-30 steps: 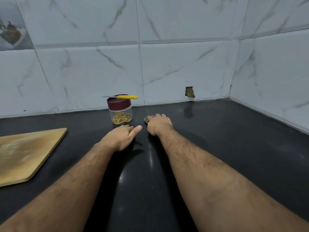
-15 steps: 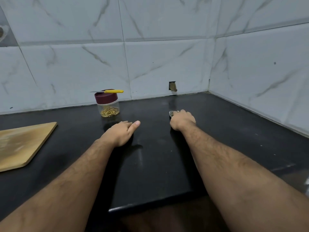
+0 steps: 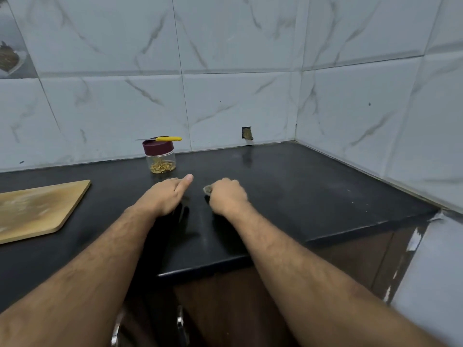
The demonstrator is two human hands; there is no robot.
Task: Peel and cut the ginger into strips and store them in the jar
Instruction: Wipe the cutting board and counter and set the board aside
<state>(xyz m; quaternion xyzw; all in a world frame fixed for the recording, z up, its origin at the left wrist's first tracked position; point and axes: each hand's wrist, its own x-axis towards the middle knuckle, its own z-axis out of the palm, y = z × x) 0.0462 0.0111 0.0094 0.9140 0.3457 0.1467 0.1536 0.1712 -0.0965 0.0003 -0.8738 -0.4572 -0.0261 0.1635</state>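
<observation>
A clear jar (image 3: 160,161) with a maroon lid stands near the back wall and holds ginger strips. Across its lid lies a yellow-handled knife (image 3: 165,139). My left hand (image 3: 167,194) rests flat on the black counter (image 3: 300,191) just in front of the jar, fingers straight, holding nothing. My right hand (image 3: 226,196) is curled into a fist beside it, gripping a small greyish-brown clump, likely ginger peels (image 3: 207,189), which shows at the thumb side.
A wooden cutting board (image 3: 37,211) lies at the left on the counter. Marble-tiled walls close the back and right. The counter's front edge (image 3: 225,265) is near my forearms, with brown cabinet doors and metal handles below.
My right hand has swept left across the counter with the clump, back close to my left hand. My left hand has hardly moved. The camera has tilted down and back.
</observation>
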